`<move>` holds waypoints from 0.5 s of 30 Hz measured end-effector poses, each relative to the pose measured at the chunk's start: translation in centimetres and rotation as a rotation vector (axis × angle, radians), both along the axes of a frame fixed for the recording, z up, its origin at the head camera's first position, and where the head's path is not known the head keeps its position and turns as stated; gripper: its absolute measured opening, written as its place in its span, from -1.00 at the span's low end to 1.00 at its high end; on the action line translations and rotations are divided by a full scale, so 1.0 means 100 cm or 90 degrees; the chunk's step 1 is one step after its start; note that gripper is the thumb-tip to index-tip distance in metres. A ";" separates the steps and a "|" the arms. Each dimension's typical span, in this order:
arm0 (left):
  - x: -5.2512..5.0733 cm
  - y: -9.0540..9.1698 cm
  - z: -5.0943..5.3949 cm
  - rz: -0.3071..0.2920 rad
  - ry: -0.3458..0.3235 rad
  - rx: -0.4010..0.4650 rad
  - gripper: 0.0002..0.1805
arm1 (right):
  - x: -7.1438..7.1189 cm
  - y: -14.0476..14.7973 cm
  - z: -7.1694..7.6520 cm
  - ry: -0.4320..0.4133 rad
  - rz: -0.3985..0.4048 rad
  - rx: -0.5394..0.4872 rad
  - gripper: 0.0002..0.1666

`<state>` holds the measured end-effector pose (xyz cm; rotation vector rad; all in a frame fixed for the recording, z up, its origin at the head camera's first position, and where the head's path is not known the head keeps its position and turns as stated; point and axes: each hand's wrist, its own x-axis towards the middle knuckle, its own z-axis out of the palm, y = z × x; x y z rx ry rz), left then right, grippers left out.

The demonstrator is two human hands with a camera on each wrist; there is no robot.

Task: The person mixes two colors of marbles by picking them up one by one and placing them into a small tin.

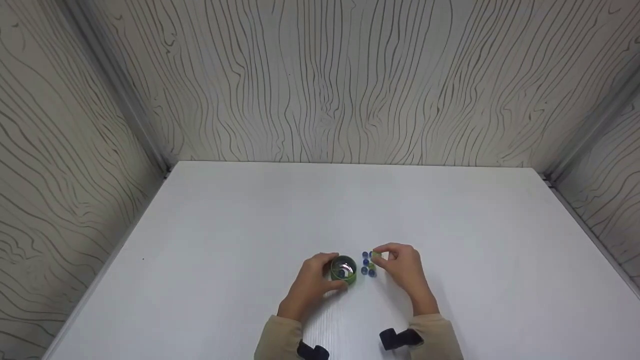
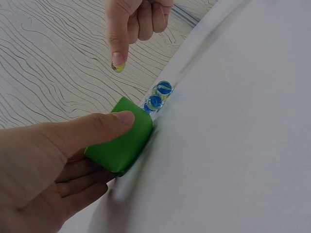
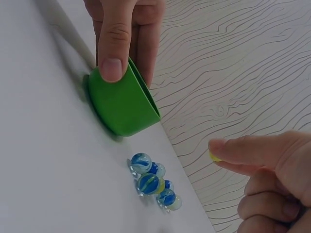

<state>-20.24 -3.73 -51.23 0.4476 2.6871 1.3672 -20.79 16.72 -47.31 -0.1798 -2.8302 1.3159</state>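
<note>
My left hand point(image 1: 309, 281) grips a small green cup point(image 1: 352, 281) standing on the white table, thumb on the near side and fingers round the far side. Within the cup a dark blue marble point(image 1: 342, 274) shows against a shiny bottom. Just right of the cup lies a close group of several glass marbles point(image 3: 148, 183), mostly clear with blue or yellow swirls. Between thumb and index finger my right hand point(image 1: 404, 267) pinches a yellow marble point(image 3: 214, 157), held above the table over that group. In the left wrist view the cup wall point(image 2: 129, 141) hides part of the group.
The white table point(image 1: 240, 215) stretches out on all sides of the hands. Wood-grain patterned panels point(image 1: 325, 80) rise behind it and at both sides. A black strap with a small device point(image 1: 400, 340) sits at each wrist, over beige sleeves point(image 1: 436, 337).
</note>
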 end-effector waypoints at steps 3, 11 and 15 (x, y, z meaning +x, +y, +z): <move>0.000 0.000 0.000 0.000 -0.001 0.003 -0.31 | 0.000 -0.002 0.000 0.005 0.005 -0.003 -0.79; -0.001 0.000 0.000 -0.004 0.007 0.001 -0.32 | 0.001 -0.005 0.000 0.020 0.011 -0.009 -0.80; -0.001 0.000 -0.001 -0.006 0.014 -0.001 -0.32 | 0.001 -0.008 0.000 0.029 0.023 -0.013 -0.81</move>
